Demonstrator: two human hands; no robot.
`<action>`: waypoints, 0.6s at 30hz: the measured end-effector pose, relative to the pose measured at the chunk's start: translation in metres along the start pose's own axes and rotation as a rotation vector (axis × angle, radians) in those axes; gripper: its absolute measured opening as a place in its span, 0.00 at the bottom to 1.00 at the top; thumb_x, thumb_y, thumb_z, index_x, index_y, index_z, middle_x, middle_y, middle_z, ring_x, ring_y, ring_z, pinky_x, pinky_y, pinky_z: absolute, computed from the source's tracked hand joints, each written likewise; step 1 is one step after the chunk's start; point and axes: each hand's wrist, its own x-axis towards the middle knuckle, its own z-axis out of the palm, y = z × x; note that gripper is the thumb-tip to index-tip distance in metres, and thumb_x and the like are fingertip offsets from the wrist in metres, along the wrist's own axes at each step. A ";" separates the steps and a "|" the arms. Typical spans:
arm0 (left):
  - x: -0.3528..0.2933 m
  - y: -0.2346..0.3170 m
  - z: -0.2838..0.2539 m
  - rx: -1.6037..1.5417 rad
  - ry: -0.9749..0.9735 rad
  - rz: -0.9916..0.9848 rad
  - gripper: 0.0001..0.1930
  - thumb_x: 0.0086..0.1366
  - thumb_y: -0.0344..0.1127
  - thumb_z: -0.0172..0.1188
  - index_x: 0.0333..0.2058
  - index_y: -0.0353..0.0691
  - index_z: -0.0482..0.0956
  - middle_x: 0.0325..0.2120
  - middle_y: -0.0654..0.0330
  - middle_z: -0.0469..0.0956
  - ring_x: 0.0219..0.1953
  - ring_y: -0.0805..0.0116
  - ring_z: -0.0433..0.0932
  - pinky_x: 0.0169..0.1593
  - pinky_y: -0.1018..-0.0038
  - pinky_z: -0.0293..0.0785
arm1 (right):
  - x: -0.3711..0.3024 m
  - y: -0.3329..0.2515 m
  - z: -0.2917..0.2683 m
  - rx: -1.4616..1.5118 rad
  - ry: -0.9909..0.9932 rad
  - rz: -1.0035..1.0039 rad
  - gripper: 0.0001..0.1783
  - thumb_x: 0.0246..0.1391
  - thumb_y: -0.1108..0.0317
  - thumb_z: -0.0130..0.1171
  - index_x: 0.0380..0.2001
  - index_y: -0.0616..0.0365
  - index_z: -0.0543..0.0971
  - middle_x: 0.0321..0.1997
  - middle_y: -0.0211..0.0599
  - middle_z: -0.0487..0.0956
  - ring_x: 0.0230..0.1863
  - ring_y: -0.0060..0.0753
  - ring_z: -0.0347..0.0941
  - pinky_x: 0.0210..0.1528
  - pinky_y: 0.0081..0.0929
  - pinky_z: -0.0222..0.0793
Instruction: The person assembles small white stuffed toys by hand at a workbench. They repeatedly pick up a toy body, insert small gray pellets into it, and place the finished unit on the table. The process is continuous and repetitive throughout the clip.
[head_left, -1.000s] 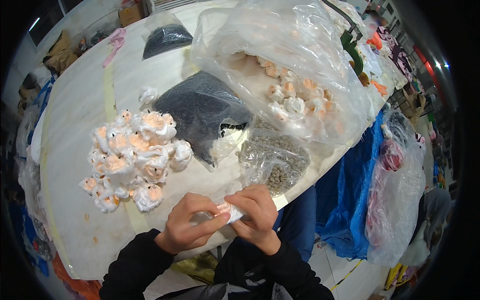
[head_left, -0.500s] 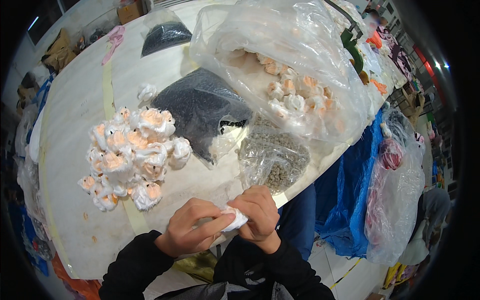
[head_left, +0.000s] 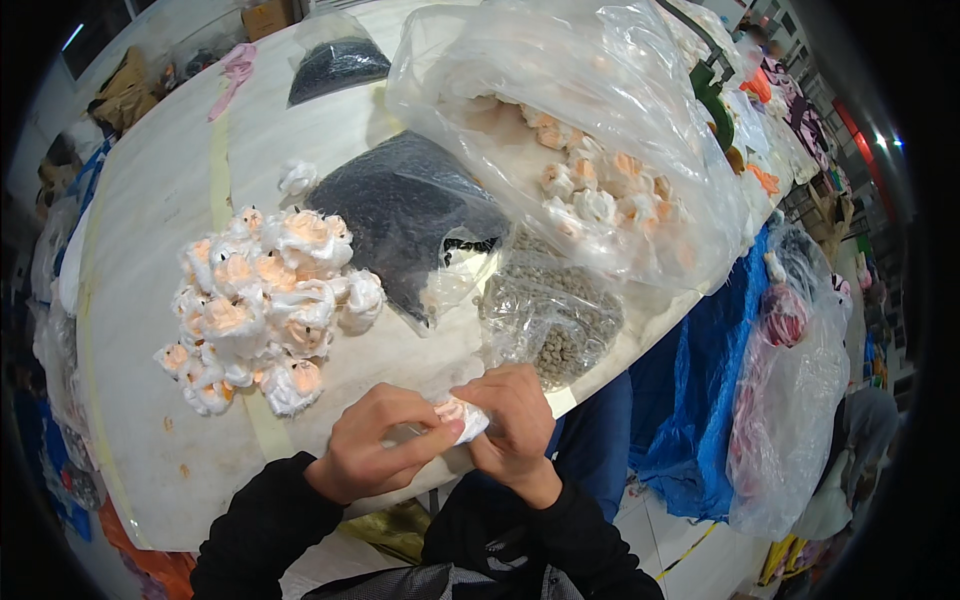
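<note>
Between my two hands, at the table's near edge, is a small white and peach plush piece (head_left: 468, 418). My left hand (head_left: 380, 440) pinches it from the left with thumb and fingers. From the other side my right hand (head_left: 510, 420) grips it, its fingers curled and partly covering it. To the left lies a heap of similar white and peach fluffy pieces (head_left: 265, 300), several with small dark bits on them. Just beyond my right hand rests a clear bag of greyish-brown pellets (head_left: 560, 320). Behind it is an opened clear bag of small black parts (head_left: 400, 215).
A large clear plastic bag (head_left: 590, 110) holding more plush pieces covers the far right of the table (head_left: 150, 300). A second bag of black parts (head_left: 338, 70) and a pink strip (head_left: 232, 80) lie farther back. Blue sheeting (head_left: 700, 400) hangs beside the right edge.
The plush piece has turned between my fingers, and its peach side now shows. Both hands have shifted only slightly; the heap and bags stay where they were.
</note>
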 end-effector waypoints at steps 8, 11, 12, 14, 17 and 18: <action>0.000 0.001 -0.001 -0.018 -0.004 -0.017 0.23 0.47 0.21 0.76 0.44 0.47 0.90 0.39 0.62 0.80 0.35 0.64 0.79 0.37 0.71 0.77 | 0.000 0.002 0.000 0.029 -0.030 -0.018 0.19 0.40 0.77 0.67 0.40 0.58 0.83 0.36 0.39 0.82 0.37 0.46 0.77 0.42 0.40 0.71; 0.000 0.000 0.000 -0.059 -0.005 -0.040 0.22 0.49 0.20 0.75 0.45 0.45 0.89 0.38 0.60 0.80 0.35 0.63 0.79 0.37 0.71 0.77 | -0.001 0.002 -0.001 0.024 -0.040 -0.013 0.18 0.40 0.77 0.67 0.40 0.58 0.83 0.35 0.39 0.81 0.36 0.47 0.76 0.41 0.40 0.70; -0.001 0.000 0.000 -0.082 -0.008 -0.061 0.22 0.50 0.20 0.74 0.45 0.43 0.88 0.38 0.59 0.80 0.35 0.63 0.79 0.37 0.71 0.77 | -0.001 0.002 -0.002 0.021 -0.041 -0.010 0.18 0.40 0.77 0.67 0.39 0.58 0.82 0.34 0.39 0.80 0.35 0.47 0.76 0.41 0.40 0.70; -0.001 -0.001 0.000 -0.109 -0.002 -0.096 0.22 0.51 0.21 0.73 0.47 0.40 0.86 0.37 0.58 0.80 0.35 0.62 0.79 0.38 0.70 0.78 | 0.000 0.002 -0.002 0.024 -0.038 -0.001 0.17 0.41 0.77 0.67 0.39 0.59 0.82 0.33 0.39 0.80 0.35 0.47 0.75 0.40 0.40 0.70; 0.000 0.000 0.002 -0.145 0.020 -0.148 0.22 0.52 0.21 0.72 0.49 0.35 0.84 0.37 0.55 0.81 0.36 0.62 0.80 0.38 0.70 0.78 | -0.001 0.001 -0.001 0.027 -0.028 0.011 0.15 0.42 0.76 0.67 0.38 0.59 0.82 0.32 0.40 0.79 0.33 0.47 0.74 0.39 0.39 0.69; 0.002 0.001 0.003 -0.165 0.023 -0.170 0.23 0.52 0.21 0.72 0.49 0.34 0.83 0.37 0.55 0.81 0.36 0.62 0.80 0.38 0.70 0.78 | -0.002 0.001 0.000 0.024 -0.025 0.007 0.14 0.42 0.76 0.67 0.37 0.59 0.82 0.31 0.40 0.78 0.32 0.47 0.74 0.38 0.39 0.68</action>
